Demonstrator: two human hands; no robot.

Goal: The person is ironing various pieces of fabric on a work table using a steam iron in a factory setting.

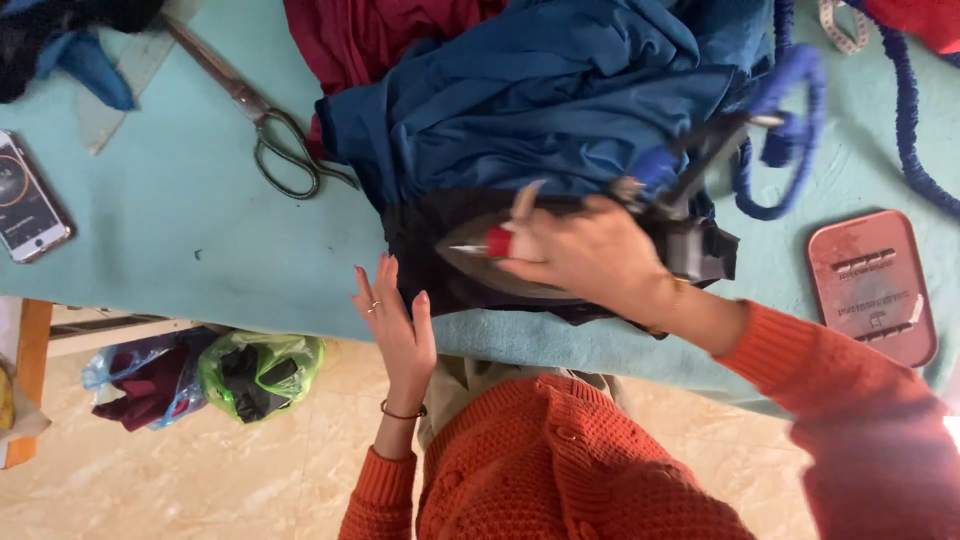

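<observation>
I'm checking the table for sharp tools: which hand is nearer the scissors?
The left hand. It rests at the table edge, below and right of the scissors. The right hand grips the iron, farther right on the black cloth.

The tabletop [180,220] is covered with a matt turquoise cloth, a little fuzzy like felt. The blue fabric [560,100] is smooth woven cloth with a soft sheen in its folds; the black fabric [420,250] under it is matt. The iron [500,262] has a dark metal body and a red plastic part. The scissors [265,125] are dull grey metal. The iron rest [872,285] looks like matt reddish rubber or plastic. The sweater [560,470] is coarse orange knit. The floor [250,470] is glossy marble-like tile.
</observation>
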